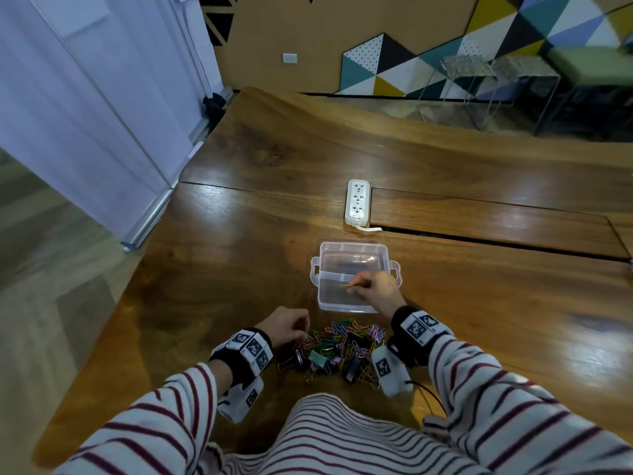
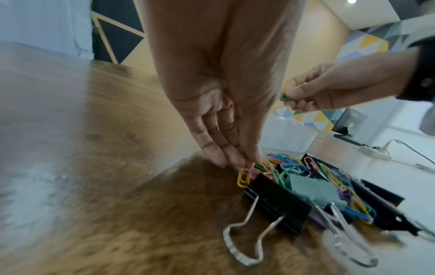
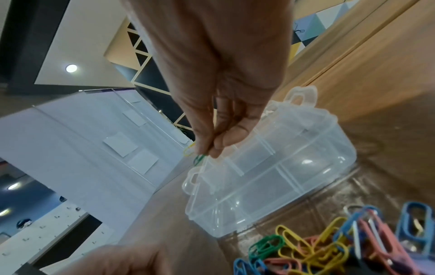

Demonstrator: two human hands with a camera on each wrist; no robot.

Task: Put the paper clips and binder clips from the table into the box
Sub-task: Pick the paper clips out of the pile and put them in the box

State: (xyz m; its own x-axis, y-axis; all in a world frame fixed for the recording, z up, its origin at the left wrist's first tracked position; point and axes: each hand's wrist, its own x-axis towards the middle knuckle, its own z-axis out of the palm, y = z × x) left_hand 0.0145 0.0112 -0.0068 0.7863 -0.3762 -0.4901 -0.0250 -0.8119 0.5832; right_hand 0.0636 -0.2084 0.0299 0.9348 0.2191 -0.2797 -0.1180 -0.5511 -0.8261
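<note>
A clear plastic box (image 1: 352,246) with dividers stands open on the wooden table. My right hand (image 1: 356,285) hovers over its near compartment and pinches a yellow and a green paper clip (image 3: 191,152) between thumb and fingers. Nearer me lies a pile of coloured paper clips and binder clips (image 1: 339,347); a black binder clip (image 2: 277,201) and a teal binder clip (image 2: 313,189) show in it. My left hand (image 1: 301,334) is at the pile's left edge, fingers pointing down, tips pinching a yellow paper clip (image 2: 243,179). The box (image 3: 235,219) looks empty.
A white power strip (image 1: 357,202) lies beyond the box, its cable running into a slot (image 1: 479,236) in the table. The table's left edge (image 1: 113,303) drops to the floor. A white partition (image 1: 85,114) stands at far left, stools (image 1: 479,80) at the back right.
</note>
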